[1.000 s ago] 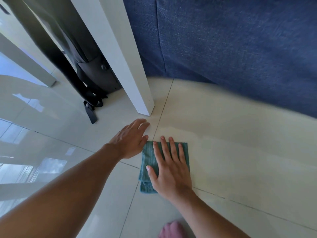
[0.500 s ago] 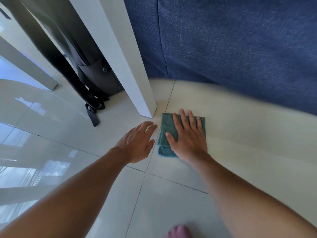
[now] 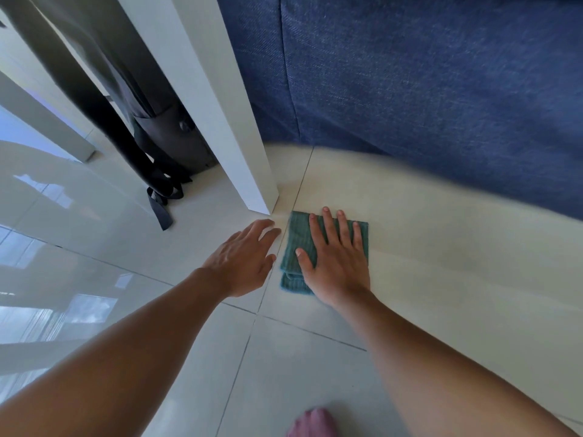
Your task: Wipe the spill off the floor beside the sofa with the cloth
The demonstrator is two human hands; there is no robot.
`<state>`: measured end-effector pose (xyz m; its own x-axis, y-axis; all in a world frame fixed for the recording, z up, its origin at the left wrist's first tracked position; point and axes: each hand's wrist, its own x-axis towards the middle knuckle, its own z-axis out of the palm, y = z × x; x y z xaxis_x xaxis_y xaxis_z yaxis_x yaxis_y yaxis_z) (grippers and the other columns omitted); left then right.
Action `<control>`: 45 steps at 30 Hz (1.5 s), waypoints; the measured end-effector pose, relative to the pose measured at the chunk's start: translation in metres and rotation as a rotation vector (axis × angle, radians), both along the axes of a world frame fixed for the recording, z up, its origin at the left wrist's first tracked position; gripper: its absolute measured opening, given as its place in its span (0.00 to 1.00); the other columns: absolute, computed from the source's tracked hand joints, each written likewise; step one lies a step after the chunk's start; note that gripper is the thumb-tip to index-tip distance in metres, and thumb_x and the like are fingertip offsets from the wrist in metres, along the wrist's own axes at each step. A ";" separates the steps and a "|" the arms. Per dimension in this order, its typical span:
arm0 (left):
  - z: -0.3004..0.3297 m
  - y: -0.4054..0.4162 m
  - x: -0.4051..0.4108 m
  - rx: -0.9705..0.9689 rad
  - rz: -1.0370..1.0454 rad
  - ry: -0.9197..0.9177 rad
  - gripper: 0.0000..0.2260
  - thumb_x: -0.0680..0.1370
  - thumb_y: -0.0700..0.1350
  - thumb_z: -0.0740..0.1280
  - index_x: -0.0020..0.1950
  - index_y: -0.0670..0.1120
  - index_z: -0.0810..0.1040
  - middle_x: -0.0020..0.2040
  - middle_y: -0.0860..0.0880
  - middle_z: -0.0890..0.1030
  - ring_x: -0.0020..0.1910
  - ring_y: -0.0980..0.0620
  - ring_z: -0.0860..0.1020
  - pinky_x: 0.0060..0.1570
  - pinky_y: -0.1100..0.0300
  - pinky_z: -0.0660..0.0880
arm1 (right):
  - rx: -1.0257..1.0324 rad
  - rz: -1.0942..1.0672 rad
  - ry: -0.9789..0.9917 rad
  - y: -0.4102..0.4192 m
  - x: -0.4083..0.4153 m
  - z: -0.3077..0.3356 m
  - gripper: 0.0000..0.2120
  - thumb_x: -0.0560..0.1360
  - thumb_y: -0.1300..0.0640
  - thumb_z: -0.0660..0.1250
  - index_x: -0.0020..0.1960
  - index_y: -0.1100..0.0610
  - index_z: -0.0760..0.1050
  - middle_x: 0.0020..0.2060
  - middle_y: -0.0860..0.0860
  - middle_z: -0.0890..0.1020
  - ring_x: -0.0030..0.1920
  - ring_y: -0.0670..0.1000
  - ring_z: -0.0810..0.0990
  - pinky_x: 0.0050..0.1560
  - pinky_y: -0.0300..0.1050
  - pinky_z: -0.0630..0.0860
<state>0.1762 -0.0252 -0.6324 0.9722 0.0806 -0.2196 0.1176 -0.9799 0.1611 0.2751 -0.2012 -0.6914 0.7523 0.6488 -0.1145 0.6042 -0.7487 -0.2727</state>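
Observation:
A folded teal cloth [image 3: 295, 244] lies flat on the pale glossy floor tile [image 3: 441, 263], just in front of the blue sofa [image 3: 426, 89]. My right hand [image 3: 336, 263] presses palm-down on the cloth with fingers spread, covering most of it. My left hand [image 3: 244, 260] rests flat on the floor just left of the cloth, fingers apart, holding nothing. I cannot make out any spill on the tile.
A white table leg [image 3: 227, 121] stands on the floor right behind the cloth's far left corner. A dark bag with straps [image 3: 164, 171] leans behind that leg. Another white leg [image 3: 47, 127] is at far left. My toes [image 3: 312, 424] show at the bottom edge.
My right hand pushed the cloth away from me toward the sofa and the table leg, then held about there. My left hand stayed flat on the floor beside it.

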 end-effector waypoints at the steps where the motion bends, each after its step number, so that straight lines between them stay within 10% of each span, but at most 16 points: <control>1: 0.000 -0.002 0.001 0.003 -0.001 0.000 0.25 0.82 0.52 0.58 0.77 0.45 0.62 0.77 0.44 0.62 0.71 0.45 0.70 0.68 0.51 0.72 | 0.003 -0.006 0.011 -0.004 -0.007 0.001 0.36 0.80 0.35 0.42 0.84 0.51 0.47 0.84 0.52 0.46 0.83 0.56 0.41 0.81 0.59 0.41; 14: -0.009 -0.061 0.048 0.102 -0.180 -0.016 0.25 0.81 0.54 0.58 0.76 0.44 0.63 0.76 0.45 0.64 0.75 0.46 0.62 0.70 0.47 0.68 | 0.039 0.006 0.036 -0.085 -0.036 0.005 0.35 0.81 0.35 0.49 0.83 0.50 0.52 0.84 0.51 0.51 0.83 0.54 0.44 0.81 0.57 0.41; 29: -0.018 -0.103 0.118 0.039 -0.259 -0.108 0.22 0.79 0.48 0.64 0.71 0.43 0.69 0.71 0.44 0.71 0.70 0.43 0.70 0.67 0.47 0.71 | -0.160 -0.533 -0.010 -0.311 0.018 0.007 0.37 0.79 0.34 0.42 0.84 0.49 0.47 0.84 0.49 0.48 0.83 0.54 0.45 0.81 0.55 0.43; 45: -0.031 -0.095 0.105 0.007 -0.196 -0.124 0.27 0.79 0.57 0.54 0.74 0.44 0.65 0.74 0.44 0.67 0.76 0.42 0.62 0.73 0.44 0.62 | -0.196 -0.564 -0.075 -0.297 0.078 0.003 0.37 0.80 0.35 0.44 0.84 0.51 0.49 0.84 0.52 0.51 0.83 0.58 0.48 0.81 0.60 0.49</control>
<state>0.2817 -0.1202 -0.6635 0.9890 -0.1111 -0.0972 -0.0952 -0.9833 0.1553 0.3530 -0.4985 -0.6885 0.9850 0.1194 -0.1248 0.1114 -0.9913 -0.0695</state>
